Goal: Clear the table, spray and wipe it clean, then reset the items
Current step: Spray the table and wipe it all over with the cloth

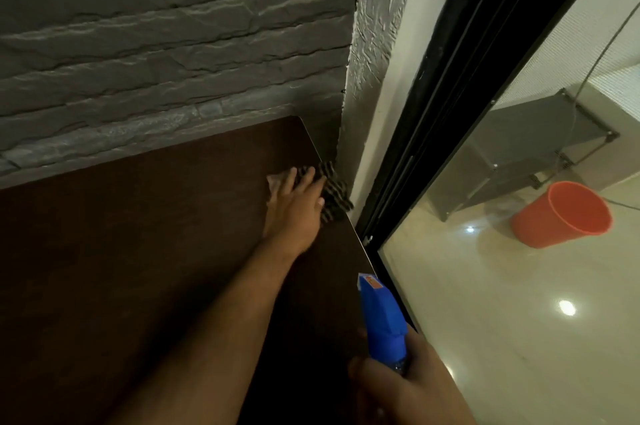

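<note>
The dark brown table (138, 251) stands against a wall, and its top shows no loose items. My left hand (294, 210) reaches to the far right corner with its fingers stretched flat, pressing on a dark checked cloth (334, 196). Part of the cloth hangs over the table's right edge, and part is hidden under my fingers. At the bottom right my right hand (408, 390) grips a blue spray bottle (381, 317) by the neck. Its nozzle points forward over the table's right edge.
A grey stone-brick wall (173, 43) runs along the table's far side. A black-framed glass door (450, 95) stands close to the right edge. Beyond the glass, an orange bucket (561, 213) sits on a shiny tiled floor beside a grey metal frame (519, 147).
</note>
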`<state>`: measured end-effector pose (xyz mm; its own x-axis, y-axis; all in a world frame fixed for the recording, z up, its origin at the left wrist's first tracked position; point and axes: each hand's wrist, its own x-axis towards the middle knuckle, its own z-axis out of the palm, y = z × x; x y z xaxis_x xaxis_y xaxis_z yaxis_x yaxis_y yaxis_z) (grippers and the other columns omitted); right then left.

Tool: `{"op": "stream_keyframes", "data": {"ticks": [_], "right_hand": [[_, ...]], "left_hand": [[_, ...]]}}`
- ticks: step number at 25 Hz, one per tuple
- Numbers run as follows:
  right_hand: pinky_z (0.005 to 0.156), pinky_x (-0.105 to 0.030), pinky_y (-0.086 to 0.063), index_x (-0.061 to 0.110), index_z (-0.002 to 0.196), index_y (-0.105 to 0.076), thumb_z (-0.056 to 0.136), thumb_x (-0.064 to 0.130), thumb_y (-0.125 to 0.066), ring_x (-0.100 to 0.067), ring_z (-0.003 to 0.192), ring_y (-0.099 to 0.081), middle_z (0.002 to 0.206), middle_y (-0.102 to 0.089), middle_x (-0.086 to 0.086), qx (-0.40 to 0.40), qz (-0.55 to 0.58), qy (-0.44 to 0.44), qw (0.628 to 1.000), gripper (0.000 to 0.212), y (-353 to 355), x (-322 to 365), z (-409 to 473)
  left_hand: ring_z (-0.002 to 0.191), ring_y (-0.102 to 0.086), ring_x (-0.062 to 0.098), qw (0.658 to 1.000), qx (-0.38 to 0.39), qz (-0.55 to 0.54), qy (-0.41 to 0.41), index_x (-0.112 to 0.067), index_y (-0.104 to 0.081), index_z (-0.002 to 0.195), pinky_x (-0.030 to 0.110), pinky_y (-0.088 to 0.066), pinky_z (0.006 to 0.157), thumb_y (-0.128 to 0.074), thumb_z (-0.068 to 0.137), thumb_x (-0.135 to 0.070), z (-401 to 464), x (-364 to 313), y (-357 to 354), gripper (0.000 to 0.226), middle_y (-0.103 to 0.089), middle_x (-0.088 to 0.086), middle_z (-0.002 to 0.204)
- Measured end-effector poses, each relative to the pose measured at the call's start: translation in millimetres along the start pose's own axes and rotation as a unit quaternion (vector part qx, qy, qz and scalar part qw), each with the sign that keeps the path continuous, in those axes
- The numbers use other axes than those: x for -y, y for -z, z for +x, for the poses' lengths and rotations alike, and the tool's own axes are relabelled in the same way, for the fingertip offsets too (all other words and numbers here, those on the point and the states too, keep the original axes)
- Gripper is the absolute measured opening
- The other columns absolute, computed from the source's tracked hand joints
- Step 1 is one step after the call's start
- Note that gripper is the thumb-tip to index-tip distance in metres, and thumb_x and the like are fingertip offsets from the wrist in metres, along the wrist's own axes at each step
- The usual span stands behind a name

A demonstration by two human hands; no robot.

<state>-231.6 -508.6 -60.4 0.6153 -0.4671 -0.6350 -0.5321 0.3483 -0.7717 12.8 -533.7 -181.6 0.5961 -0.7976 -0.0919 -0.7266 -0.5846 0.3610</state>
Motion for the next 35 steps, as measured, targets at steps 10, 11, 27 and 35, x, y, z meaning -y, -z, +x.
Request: {"op": "stream_keyframes", "data": {"ticks": [10, 11, 27, 35], "right_hand": [[0.063, -0.007, -0.042, 0.046, 0.074, -0.064, 0.066, 0.008, -0.082, 0.012, 0.070, -0.062, 0.068, -0.069, 0.023, -0.086, -0.061, 0.030, 0.994, 0.043, -18, 11, 33], [0.063, -0.008, -0.043, 0.045, 0.083, -0.061, 0.068, 0.010, -0.081, 0.015, 0.069, -0.061, 0.073, -0.070, 0.020, -0.048, -0.048, 0.017, 0.998, 0.043, -17, 20, 38], [0.061, -0.014, -0.044, 0.043, 0.087, -0.051, 0.070, 0.022, -0.078, -0.004, 0.067, -0.065, 0.085, -0.067, 0.007, -0.025, -0.023, 0.006, 0.999, 0.038, -26, 60, 60], [0.045, -0.022, -0.050, 0.019, 0.100, -0.060, 0.050, 0.019, -0.067, -0.015, 0.045, -0.061, 0.050, -0.065, -0.004, -0.027, 0.007, -0.015, 0.999, 0.051, -30, 35, 35]], "left_hand": [[0.148, 0.001, 0.013, 0.990, 0.006, 0.022, -0.139, -0.034, -0.029, 0.147, 0.042, -0.003, 0.120, -0.027, 0.102, -0.034, -9, -2, -3, 0.045, -0.012, -0.012, 0.160], [0.149, 0.000, 0.015, 0.994, -0.008, 0.024, -0.109, -0.033, -0.029, 0.147, 0.042, -0.003, 0.119, -0.027, 0.103, -0.035, 31, 2, 1, 0.044, -0.014, -0.010, 0.160], [0.149, -0.002, 0.018, 0.999, -0.026, 0.037, -0.012, -0.030, -0.025, 0.149, 0.044, -0.007, 0.120, -0.019, 0.102, -0.041, 44, 56, 21, 0.049, -0.014, -0.003, 0.161], [0.149, 0.002, 0.023, 0.997, 0.000, 0.048, -0.055, -0.031, -0.019, 0.151, 0.045, 0.000, 0.119, -0.022, 0.102, -0.042, 15, 16, -5, 0.051, -0.008, -0.003, 0.162]]}}
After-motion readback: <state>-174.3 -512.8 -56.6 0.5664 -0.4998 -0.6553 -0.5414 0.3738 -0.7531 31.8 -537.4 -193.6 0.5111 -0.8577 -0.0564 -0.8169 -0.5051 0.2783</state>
